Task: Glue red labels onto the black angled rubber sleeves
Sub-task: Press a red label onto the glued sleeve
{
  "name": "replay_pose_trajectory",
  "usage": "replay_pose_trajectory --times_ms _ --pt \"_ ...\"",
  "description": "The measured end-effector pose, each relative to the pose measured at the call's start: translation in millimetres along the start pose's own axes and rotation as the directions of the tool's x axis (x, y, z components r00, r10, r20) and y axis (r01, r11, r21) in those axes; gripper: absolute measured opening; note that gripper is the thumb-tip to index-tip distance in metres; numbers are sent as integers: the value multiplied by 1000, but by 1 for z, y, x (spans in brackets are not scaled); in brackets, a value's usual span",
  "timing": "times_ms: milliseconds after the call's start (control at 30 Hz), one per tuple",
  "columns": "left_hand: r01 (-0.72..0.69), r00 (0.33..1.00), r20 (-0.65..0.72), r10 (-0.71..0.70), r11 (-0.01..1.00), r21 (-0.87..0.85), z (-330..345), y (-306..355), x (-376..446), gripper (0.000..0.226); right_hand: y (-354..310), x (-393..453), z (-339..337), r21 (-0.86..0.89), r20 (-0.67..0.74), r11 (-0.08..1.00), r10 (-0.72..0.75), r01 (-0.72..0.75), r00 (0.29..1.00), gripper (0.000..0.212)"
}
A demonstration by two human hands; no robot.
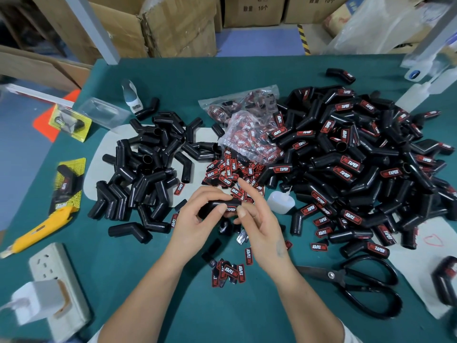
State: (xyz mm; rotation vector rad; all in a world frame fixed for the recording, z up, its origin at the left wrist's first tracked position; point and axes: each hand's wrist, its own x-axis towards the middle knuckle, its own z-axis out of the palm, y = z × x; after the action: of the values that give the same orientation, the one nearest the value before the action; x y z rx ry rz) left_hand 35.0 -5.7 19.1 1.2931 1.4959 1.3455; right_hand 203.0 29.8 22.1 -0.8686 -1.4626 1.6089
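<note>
At a green tabletop (247,305), the left hand (197,216) grips a black sleeve (212,206) while the right hand (257,219) pinches its red label (231,209) down, near centre. Uneven thumb pressure could let the label set crooked or lift.

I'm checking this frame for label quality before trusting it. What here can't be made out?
All in the head view:
- Held sleeve: left hand and right hand cover most of it, so the label edges and any glue are hidden.
- Glue bottle: fill level unreadable.
- Sleeve at lower right: cut off by the edge, blurred.
- Bagged labels: print obscured by crinkled plastic.
</note>
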Motion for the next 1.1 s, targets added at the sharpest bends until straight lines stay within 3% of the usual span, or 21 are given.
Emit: replay_pose_trajectory --times_ms 400,567,700,867,1100 --pt "98 991 103 -89 992 -84 -5 11 -1 29 0 1 0 69 -58 998 -1 5 998 47" --pt "122 993 11 -121 985 -121 -3 6 -2 20 1 1 -1 43 -40 999 -10 12 999 48" --pt "-10 998 -55 12 999 44 -1 3 -3 15 2 1 1 11 -50 1000 -2 3 999 51" --pt "-146 988 -10 152 965 220 0 1 -4 20 2 1 0 -3 -71 1000 8 -9 997 53" --pt "-222 971 -33 237 943 248 3 -2 -3 16 5 0 -1 -56 -39 998 -27 25 999 55"
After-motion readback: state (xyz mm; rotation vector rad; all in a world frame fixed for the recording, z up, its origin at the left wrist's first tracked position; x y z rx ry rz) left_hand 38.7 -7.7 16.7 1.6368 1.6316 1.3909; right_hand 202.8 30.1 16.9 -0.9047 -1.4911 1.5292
